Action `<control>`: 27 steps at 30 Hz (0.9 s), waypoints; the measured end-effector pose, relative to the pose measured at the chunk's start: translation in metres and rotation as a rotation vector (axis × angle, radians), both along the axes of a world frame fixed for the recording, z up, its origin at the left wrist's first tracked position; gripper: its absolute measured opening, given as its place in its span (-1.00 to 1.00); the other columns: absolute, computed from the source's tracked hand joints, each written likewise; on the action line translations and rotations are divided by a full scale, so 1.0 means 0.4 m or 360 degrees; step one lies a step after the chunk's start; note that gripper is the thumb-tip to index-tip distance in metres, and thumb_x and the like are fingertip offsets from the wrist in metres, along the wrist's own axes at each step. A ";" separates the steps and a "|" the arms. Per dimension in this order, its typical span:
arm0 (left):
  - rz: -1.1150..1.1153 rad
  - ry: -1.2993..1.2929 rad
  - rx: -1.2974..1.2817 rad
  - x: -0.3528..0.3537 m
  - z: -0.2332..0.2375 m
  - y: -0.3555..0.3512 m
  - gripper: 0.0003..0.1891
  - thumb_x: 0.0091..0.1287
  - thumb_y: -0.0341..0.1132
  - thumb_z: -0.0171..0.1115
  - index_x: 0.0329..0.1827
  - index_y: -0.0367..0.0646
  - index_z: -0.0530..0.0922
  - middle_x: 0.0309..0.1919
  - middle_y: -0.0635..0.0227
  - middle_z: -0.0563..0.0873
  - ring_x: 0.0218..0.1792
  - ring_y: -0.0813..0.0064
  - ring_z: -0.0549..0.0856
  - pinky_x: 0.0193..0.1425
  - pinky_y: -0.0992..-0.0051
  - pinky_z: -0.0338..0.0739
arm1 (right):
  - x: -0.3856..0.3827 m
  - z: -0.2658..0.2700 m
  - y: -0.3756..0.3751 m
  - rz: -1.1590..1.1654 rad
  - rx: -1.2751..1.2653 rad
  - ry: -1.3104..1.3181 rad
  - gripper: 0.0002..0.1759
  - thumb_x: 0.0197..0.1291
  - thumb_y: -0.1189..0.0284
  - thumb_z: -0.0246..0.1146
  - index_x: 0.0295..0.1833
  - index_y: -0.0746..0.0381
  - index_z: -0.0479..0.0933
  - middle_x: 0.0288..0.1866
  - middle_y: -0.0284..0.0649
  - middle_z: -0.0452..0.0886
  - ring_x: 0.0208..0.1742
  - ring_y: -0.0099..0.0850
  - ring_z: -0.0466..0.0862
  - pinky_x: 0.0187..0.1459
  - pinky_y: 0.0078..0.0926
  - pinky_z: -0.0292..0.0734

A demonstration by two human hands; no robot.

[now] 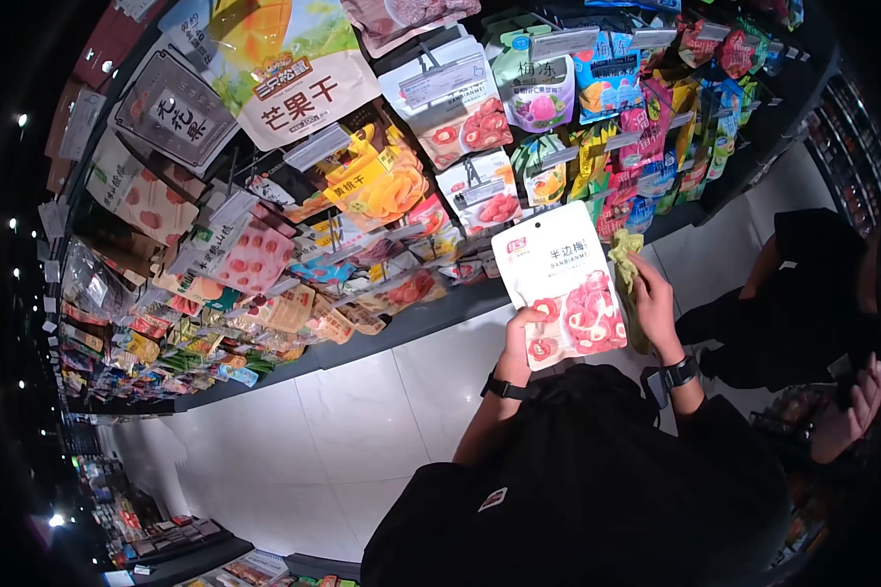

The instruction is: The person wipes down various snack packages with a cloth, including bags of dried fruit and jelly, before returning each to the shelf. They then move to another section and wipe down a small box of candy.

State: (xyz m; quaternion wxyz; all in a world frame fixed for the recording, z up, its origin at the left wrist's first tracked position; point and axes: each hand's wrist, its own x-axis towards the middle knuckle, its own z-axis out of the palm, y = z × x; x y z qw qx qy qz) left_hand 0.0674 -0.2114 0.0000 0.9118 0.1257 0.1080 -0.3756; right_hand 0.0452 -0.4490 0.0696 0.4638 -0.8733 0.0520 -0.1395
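My left hand [521, 338] grips a white snack bag [550, 256] by its lower left edge, thumb across the front. Red and white fruit pieces are printed on the bag's lower half, and it is held upright, facing up toward me. At the bag's right edge, my right hand [653, 301] has its fingers closed on a yellow-green cloth [627, 256]. Part of the cloth hangs down beside the bag; whether it also reaches behind the bag is hidden. Dark bands circle both of my wrists.
Ahead stands a display rack hung with snack bags, among them a large dried mango bag [299, 93] and a purple plum jelly pouch [535, 83]. Pale floor tiles [352, 401] lie below. To my right is another person in black, whose hand [865, 396] shows.
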 end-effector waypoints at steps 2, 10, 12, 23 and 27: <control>0.0023 -0.0023 0.0142 -0.005 -0.028 -0.004 -0.41 0.21 -0.32 0.21 0.34 -0.36 0.45 0.20 0.05 0.65 0.17 0.12 0.66 0.30 0.14 0.55 | -0.011 -0.033 0.000 0.0080 0.0227 0.0038 -0.63 0.43 0.64 0.03 0.29 0.38 0.51 0.23 -0.01 0.67 0.25 -0.20 0.66 0.27 -0.40 0.48; 0.0454 -0.0842 0.1090 0.001 0.020 -0.063 -0.40 0.51 -0.42 0.17 0.58 -0.12 0.19 0.37 0.20 0.49 0.31 0.45 0.53 0.37 0.34 0.46 | -0.069 0.004 0.103 0.0261 0.0716 0.0069 -0.63 0.40 0.62 0.16 0.29 0.41 0.52 0.38 0.02 0.55 0.39 -0.26 0.53 0.38 -0.39 0.37; 0.0540 -0.0926 0.1141 0.006 0.035 -0.082 -0.41 0.56 -0.37 0.10 0.61 -0.10 0.15 0.36 0.21 0.47 0.32 0.47 0.50 0.36 0.35 0.46 | -0.071 0.006 0.137 0.0313 0.0586 -0.0037 -0.64 0.39 0.64 0.18 0.27 0.41 0.53 0.40 0.06 0.53 0.42 -0.23 0.52 0.40 -0.37 0.36; 0.0199 -0.0331 -0.0168 -0.036 -0.092 -0.052 -0.47 0.61 -0.10 -0.04 0.53 -0.17 0.25 0.42 0.15 0.47 0.32 0.24 0.57 0.38 0.21 0.52 | 0.056 0.088 0.132 0.0707 -0.0276 -0.0171 -0.48 0.23 0.70 0.13 0.31 0.20 0.54 0.48 -0.06 0.45 0.46 0.05 0.43 0.43 -0.14 0.39; 0.0384 -0.0602 -0.0049 -0.055 -0.073 -0.065 -0.46 0.62 -0.07 -0.10 0.55 -0.15 0.22 0.43 0.16 0.44 0.37 0.25 0.51 0.40 0.23 0.49 | 0.080 0.075 0.161 0.0761 -0.0248 -0.0228 -0.50 0.23 0.66 0.17 0.30 0.19 0.54 0.44 -0.05 0.48 0.41 0.02 0.49 0.41 -0.15 0.43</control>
